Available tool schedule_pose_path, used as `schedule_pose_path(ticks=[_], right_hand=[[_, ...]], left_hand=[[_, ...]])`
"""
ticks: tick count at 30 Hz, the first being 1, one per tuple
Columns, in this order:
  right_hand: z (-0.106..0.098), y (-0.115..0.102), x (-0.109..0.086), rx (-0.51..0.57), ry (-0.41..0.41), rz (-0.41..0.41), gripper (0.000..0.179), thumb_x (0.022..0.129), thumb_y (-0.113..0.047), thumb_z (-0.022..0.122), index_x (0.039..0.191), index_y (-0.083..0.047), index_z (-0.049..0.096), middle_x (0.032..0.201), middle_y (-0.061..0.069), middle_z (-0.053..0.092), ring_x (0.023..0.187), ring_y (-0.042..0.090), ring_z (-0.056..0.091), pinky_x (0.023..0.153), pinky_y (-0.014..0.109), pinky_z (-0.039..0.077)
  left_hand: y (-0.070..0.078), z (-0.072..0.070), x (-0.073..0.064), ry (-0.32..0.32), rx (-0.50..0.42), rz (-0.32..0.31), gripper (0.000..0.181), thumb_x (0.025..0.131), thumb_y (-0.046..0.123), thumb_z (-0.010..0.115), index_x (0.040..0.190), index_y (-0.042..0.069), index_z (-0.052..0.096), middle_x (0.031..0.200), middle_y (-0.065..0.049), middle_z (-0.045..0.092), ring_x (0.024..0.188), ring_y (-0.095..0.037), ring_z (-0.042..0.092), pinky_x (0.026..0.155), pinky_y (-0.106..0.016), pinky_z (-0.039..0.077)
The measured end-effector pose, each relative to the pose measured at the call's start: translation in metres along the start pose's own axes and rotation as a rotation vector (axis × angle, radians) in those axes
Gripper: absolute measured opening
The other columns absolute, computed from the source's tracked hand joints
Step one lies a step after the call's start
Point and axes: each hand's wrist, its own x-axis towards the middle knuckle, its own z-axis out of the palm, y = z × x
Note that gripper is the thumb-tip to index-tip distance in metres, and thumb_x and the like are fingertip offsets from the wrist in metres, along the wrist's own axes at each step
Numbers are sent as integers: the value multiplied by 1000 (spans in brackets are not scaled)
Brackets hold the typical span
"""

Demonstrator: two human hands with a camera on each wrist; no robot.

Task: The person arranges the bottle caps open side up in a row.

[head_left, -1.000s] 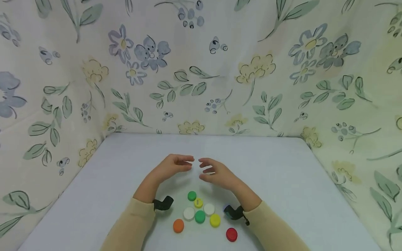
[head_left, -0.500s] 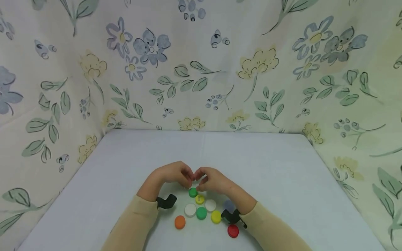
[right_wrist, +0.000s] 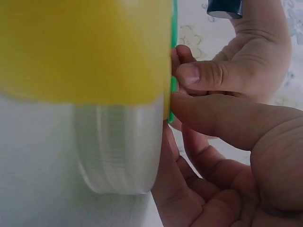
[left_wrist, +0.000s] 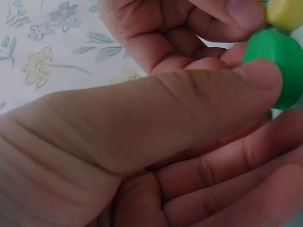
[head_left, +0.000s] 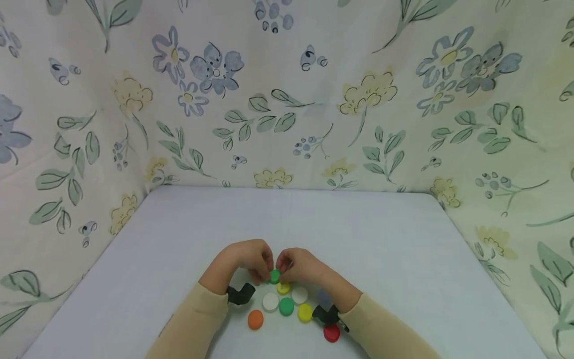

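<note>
On smooth white table [head_left: 358,224], left hand [head_left: 251,254] pinching round ridged green cap [left_wrist: 285,52], right hand [head_left: 304,264] curled alongside, hold unclear

The left hand [head_left: 253,256] and right hand [head_left: 302,267] face each other, fingertips near but apart. The left thumb [left_wrist: 184,106] reaches forward over its bent fingers; the right thumb [right_wrist: 215,111] extends above curled fingers. Both wrists bend inward; behind each hand, a sleeved forearm [head_left: 190,319] slants back and outward.

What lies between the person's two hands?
A round green plastic cap lies between the left hand and right hand, as the head view shows.
</note>
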Motion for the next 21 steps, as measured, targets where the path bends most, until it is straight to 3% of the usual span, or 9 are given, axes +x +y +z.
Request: schedule_pose_path(ticks=[11,17,21], right_hand=[[5,2,-1,-2,31,-4,17,85,0,77,100,-2,68,83,-1,64,78,14,58,73,27,50],[2,0,-2,36,50,20,14,86,-2,78,98,-3,70,84,-1,64,77,13,57,70,26,49],[-3,0,-1,54,70,47,14,85,-1,78,98,-3,72,84,-1,65,78,14,58,71,27,49]], left_hand=[[-3,5,4,-11,-22,48,16,81,-8,77,91,2,69,80,-10,69,64,-24,71,64,-35,60],[-6,4,6,-19,8,122,22,79,-10,75,93,5,67,74,-7,65,67,-21,68,66,-33,57],[-8,2,8,-4,5,156,23,81,-7,74,98,7,66,80,-7,65,69,-21,67,68,-34,55]])
